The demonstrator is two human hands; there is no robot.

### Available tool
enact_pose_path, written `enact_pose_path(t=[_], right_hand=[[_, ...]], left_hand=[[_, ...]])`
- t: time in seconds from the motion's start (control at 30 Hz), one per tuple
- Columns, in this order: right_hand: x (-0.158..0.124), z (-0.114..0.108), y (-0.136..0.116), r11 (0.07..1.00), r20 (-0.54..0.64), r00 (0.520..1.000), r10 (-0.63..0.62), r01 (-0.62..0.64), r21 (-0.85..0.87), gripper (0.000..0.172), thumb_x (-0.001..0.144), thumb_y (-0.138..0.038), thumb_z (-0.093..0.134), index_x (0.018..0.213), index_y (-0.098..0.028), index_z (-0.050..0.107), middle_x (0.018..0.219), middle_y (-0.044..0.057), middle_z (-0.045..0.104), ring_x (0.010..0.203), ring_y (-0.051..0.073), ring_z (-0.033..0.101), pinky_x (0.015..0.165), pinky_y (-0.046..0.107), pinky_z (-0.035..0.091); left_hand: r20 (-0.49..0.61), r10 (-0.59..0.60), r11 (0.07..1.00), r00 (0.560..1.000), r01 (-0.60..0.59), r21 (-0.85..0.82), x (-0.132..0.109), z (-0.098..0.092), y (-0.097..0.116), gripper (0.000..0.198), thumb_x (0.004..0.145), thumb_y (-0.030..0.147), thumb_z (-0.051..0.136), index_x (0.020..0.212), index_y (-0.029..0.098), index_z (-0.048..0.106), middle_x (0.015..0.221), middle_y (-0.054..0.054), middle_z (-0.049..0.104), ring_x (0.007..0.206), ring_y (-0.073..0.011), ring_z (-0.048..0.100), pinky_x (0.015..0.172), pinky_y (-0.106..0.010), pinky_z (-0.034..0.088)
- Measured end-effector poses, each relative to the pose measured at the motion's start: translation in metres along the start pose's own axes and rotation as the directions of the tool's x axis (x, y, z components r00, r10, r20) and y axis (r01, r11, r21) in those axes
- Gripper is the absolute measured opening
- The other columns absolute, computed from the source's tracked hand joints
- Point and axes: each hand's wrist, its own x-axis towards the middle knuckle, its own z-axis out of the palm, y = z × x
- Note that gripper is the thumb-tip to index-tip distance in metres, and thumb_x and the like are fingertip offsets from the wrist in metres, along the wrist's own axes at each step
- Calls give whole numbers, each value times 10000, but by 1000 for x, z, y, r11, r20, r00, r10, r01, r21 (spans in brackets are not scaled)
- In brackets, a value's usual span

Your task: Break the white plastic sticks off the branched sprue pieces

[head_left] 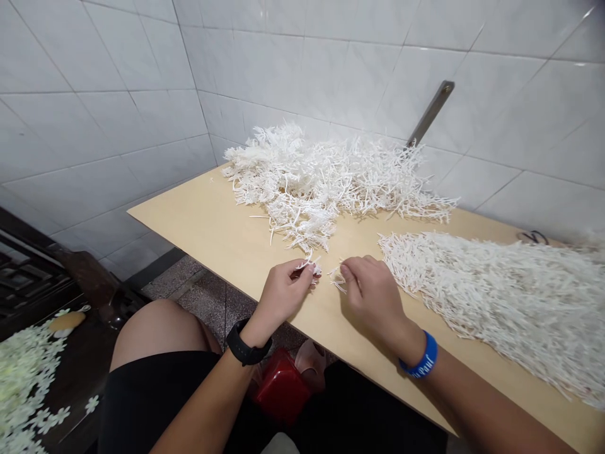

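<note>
My left hand (283,291), a black watch on its wrist, is closed in a pinch on a small white branched plastic sprig (309,263) near the table's front edge. A short gap away, my right hand (374,291) pinches white plastic sprigs (336,279) between thumb and fingers. The fingers partly cover what both hands hold. Just beyond my hands rises a loose, tangled heap of white sprigs (326,180). To the right of my right hand lies a denser, flatter mass of white pieces (501,302).
The pale wooden table (198,217) meets a tiled wall. A metal bar (431,113) leans there behind the heap. Dark cord (534,237) lies near the back edge. Below is a red stool-like object (283,388). At lower left, pale flower pieces (23,384) lie on dark wood.
</note>
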Motion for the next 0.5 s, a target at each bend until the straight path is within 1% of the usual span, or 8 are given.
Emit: enact_pose_path(t=[0.03,0.07,0.1,0.13,0.27,0.33,0.4,0.5], right_hand=[[1,2,1,997,28,999,-20,22,-80,185,904,-124,449,839,-192,608,810,76,638,733,217,521,662,351,308],[2,4,2,991,41,999,-28,33,-131,225,885,-90,445,957,-186,634,933,98,663,819,242,542,700,367,309],[3,6,2,988,35,999,-28,33,-150,280,877,-72,439,1042,-184,635,1020,108,665,884,257,551,728,378,309],[3,7,1,991,21,999,-24,27,-134,291,883,-76,437,1071,-182,631,1051,109,663,917,261,556,747,383,311],[2,8,-5,996,2,1000,-29,29,85,133,943,-242,486,936,-182,604,895,71,665,842,226,578,741,362,344],[1,8,-7,988,24,999,-48,44,148,162,937,-336,531,906,-186,580,847,60,651,789,215,569,712,348,356],[1,9,-8,982,49,997,-57,47,183,195,936,-380,541,885,-193,567,814,53,636,743,203,554,681,335,364],[2,12,-7,966,63,997,-54,36,254,235,974,-322,464,780,-209,534,727,33,592,675,179,522,639,317,365]], left_hand=[[1,-10,1000,1000,10,-15,0,0,1,270,835,382,632,759,130,693,710,-46,692,675,-166,647,646,-257,522],[-7,-23,999,1000,22,-34,-1,-1,1,271,827,388,645,799,127,712,729,-53,705,694,-175,658,663,-266,528],[-17,-35,998,999,34,-52,-2,-2,1,278,823,393,653,838,125,725,744,-58,714,707,-182,665,675,-274,530],[-22,-38,998,999,37,-60,-2,-3,1,283,820,395,660,860,124,733,755,-60,719,717,-186,668,685,-278,529],[15,71,997,997,-71,12,-2,-6,2,242,837,364,652,789,148,750,864,-65,717,834,-189,653,740,-262,494],[51,121,991,991,-124,42,-2,-6,4,238,847,346,640,747,160,752,897,-63,706,879,-190,638,765,-257,478],[98,135,989,986,-140,48,-3,-6,7,241,847,344,637,730,167,753,867,-56,699,854,-186,627,757,-258,473],[149,128,990,980,-135,34,-5,-5,12,241,827,353,658,712,159,743,777,-42,679,767,-173,600,696,-251,468]])
